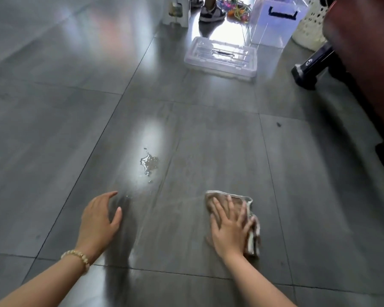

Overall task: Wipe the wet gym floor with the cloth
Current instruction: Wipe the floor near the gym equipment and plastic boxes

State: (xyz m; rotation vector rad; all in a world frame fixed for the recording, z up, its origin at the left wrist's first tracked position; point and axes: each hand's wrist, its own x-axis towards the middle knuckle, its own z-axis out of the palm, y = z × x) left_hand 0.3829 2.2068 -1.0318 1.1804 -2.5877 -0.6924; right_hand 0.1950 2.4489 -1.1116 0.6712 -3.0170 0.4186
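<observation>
Cloth [251, 229], soft and limp, pressed flat under spread right hand [228, 227]; left hand [98, 220] spread, empty; puddle [150, 163] unwiped.

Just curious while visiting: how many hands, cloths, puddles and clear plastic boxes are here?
Hands: 2 (left hand, right hand)
Cloth: 1
Puddle: 1
Clear plastic boxes: 2 (flat lidded box, tall box)
Total: 6
</observation>
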